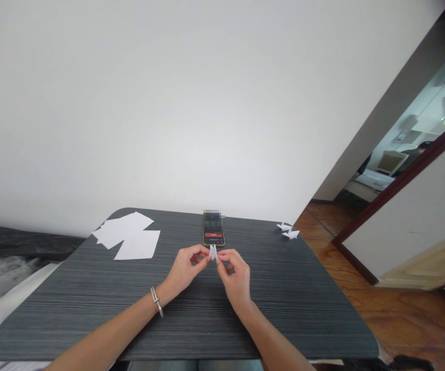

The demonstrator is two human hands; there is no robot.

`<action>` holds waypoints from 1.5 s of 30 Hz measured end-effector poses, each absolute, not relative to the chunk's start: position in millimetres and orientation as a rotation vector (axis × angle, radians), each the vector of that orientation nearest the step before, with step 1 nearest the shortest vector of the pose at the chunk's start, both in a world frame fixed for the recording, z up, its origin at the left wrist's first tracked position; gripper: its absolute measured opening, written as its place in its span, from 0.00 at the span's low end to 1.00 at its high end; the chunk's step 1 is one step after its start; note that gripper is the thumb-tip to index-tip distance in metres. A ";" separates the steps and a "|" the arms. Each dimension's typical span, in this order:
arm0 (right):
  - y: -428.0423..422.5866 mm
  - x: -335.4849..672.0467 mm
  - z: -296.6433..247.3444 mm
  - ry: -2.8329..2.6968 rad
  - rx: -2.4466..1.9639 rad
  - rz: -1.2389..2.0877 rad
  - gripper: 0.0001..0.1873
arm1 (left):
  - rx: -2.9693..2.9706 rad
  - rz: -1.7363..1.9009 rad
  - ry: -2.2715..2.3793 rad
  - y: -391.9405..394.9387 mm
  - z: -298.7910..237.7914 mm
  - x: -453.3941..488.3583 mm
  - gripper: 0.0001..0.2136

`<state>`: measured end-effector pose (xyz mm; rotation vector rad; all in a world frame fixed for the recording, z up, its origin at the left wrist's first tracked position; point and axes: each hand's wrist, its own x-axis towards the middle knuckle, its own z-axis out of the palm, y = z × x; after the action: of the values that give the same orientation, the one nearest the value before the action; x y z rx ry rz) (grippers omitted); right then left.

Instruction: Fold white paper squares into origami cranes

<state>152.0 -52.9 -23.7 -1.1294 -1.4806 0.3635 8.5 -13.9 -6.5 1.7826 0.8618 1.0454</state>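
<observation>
A small folded white paper piece is pinched between both hands above the middle of the dark table. My left hand grips its left side with thumb and fingertips; a silver bracelet circles that wrist. On the other side, my right hand pinches the paper's right edge. Two upright points show at the top of the fold. Just beyond the fingers is a phone with a lit screen, its upper part blurred out.
White paper sheets lie overlapping at the table's back left. Two folded paper cranes sit near the back right edge. The dark wood-grain table meets a white wall behind; a doorway opens at the right.
</observation>
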 end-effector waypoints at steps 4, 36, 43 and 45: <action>-54.2 152.2 -21.9 -1.481 -1.095 0.398 0.05 | 1.828 1.060 0.850 -16.8 -1.6 8.5 0.07; -53.3 150.8 -23.1 -1.442 -1.118 0.556 0.06 | 2.070 1.120 0.798 -17.1 3.3 6.4 0.07; -51.1 152.6 -23.2 -1.430 -1.102 0.610 0.07 | 2.104 1.097 0.771 -18.5 5.5 6.0 0.07; -51.5 152.4 -22.8 -1.424 -1.098 0.620 0.06 | 2.080 1.106 0.782 -18.3 4.9 6.2 0.06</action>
<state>152.4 -51.5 -22.8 -1.0980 -1.4243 0.6198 6.2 -18.3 4.9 2.0796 0.7822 1.1059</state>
